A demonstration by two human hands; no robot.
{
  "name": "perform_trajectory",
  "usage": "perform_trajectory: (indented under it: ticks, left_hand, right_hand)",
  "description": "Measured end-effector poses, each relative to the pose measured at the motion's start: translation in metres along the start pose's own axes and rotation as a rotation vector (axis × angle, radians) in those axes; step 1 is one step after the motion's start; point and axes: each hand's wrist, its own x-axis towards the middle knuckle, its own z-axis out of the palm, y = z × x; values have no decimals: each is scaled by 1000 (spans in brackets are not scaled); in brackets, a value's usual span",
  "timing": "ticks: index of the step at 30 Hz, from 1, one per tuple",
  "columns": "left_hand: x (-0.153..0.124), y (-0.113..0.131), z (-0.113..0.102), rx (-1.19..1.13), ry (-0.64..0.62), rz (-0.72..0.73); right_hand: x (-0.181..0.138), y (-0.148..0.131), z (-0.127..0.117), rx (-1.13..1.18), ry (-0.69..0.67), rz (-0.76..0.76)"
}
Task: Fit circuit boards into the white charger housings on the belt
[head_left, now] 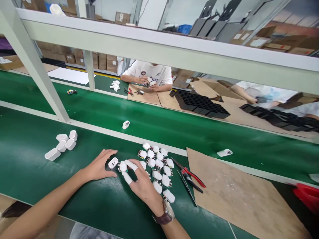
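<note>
My left hand point(101, 166) rests on the green bench with thumb and fingers spread around a white charger housing point(113, 162). The housing shows two dark port slots, and the fingers look apart from it. White finger cots cover the thumb and a finger of my right hand point(143, 186), which pinches a white-topped circuit board point(123, 166) just right of that housing. Beside this hand lies a cluster of similar white-topped circuit boards point(159, 164). Several empty-looking white housings point(61, 146) are grouped at the left.
Pliers point(190, 177) and tweezers point(186, 187) lie beside a cardboard sheet point(239, 196). Single chargers sit on the green conveyor belt point(159, 121). A white metal frame point(42, 63) crosses overhead. Opposite, a co-worker point(149, 76) handles white pieces; black trays point(199, 104) stand nearby.
</note>
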Motion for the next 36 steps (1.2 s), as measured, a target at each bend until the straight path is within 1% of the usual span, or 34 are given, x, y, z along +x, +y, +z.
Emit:
perform_trajectory:
  ticks: [2, 3, 4, 8, 10, 14, 21, 27, 31, 36]
  left_hand:
    - [0, 1, -4, -43, -67, -9]
    - [0, 1, -4, -54, -78, -2]
    - [1, 1, -3, -55, -68, 17]
    - [1, -1, 7, 8, 48, 144]
    - [0, -2, 12, 43, 88, 182]
    - [-3, -1, 13, 72, 88, 214]
    - [-3, 5, 13, 87, 103, 225]
    - [-4, 2, 16, 99, 71, 211]
    - [-5, 0, 20, 94, 55, 183]
    - [-4, 5, 19, 55, 21, 159]
  right_hand:
    - [3, -3, 3, -8, 26, -26]
    - [3, -4, 4, -13, 36, -38]
    - [3, -4, 6, -23, 44, -49]
    - [-4, -1, 9, -116, 55, -87]
    - [-8, 0, 11, -144, 51, -91]
    - [-10, 2, 14, -119, 29, -104]
    - [-10, 9, 19, -179, 18, -159]
    - [-5, 6, 17, -229, 4, -223]
    - [-5, 3, 14, -282, -69, -209]
    - [-3, 1, 15, -307, -147, -183]
